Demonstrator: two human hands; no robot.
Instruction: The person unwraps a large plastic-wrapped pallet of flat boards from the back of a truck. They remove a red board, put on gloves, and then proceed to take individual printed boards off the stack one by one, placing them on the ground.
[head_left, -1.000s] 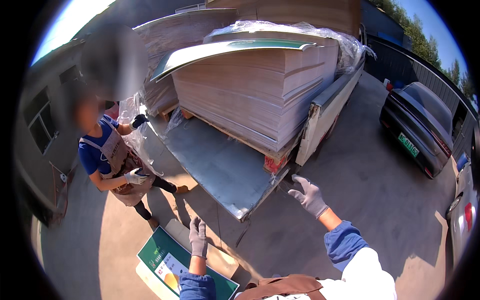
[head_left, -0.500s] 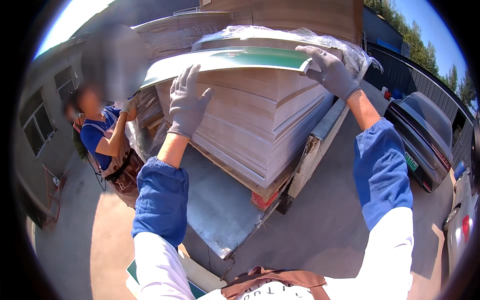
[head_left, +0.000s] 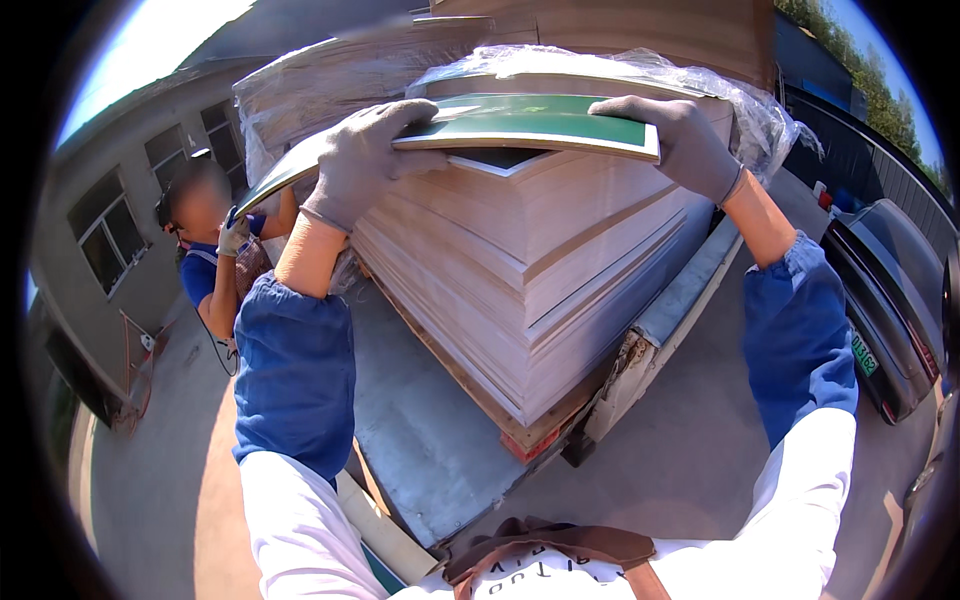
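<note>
- Outdoors, sunlit concrete yard (head_left: 690, 450) under a blue sky, grey building with windows (head_left: 120, 220) at the left, dark parked car (head_left: 885, 300) at the right.
- Head view, centre: flatbed truck (head_left: 430, 440) loaded with a tall stack of pale boards (head_left: 520, 270), partly covered by clear plastic wrap (head_left: 620, 70) at the top.
- Topmost on the stack: thin green-faced panel (head_left: 540, 122), lifted at its near edge and tilted, a second green sheet just beneath it.
- Left hand (head_left: 365, 155), grey-gloved, grip closed over the panel's near left edge, fingers curled on top.
- Right hand (head_left: 680, 140), grey-gloved, grip closed on the panel's right corner, fingers wrapped over the edge.
- Both forearms bare below the gloves, blue sleeves over white ones rising from the lower edge.
- Left of the truck: another person in a blue shirt (head_left: 205, 270), one gloved hand raised near the far end of the panel; contact there not clear.
- Lower edge: brown strap (head_left: 560, 545) across a white shirt.
</note>
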